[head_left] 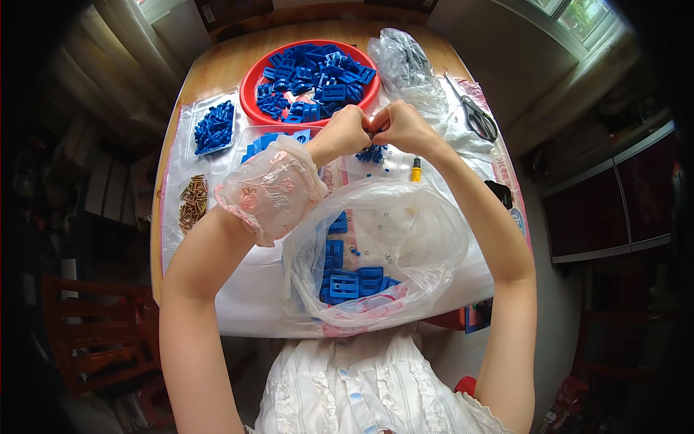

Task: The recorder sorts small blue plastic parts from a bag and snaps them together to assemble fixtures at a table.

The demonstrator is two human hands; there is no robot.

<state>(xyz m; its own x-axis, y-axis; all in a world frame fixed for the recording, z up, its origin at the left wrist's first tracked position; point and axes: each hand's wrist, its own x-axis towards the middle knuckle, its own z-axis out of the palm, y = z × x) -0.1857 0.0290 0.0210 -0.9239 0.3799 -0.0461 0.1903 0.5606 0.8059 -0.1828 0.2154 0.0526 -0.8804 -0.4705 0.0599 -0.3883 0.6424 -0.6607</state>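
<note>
My left hand and my right hand meet near the front rim of the red basin, fingertips pinched together. Something small and dark shows between them, too small and covered to name. Just below the fingertips lies a little heap of small blue pieces. A short yellow-and-black tool, perhaps a screwdriver, is to the right of that heap. Nearer to me, an open clear plastic bag holds several blue plastic blocks and a few tiny loose bits. More blue parts lie partly behind my left wrist.
The red basin is full of blue plastic parts. To its left sits a tray of small blue pieces, with brass-coloured screws nearer me. At right are black scissors and a crumpled clear bag. Plastic sheeting covers the wooden table.
</note>
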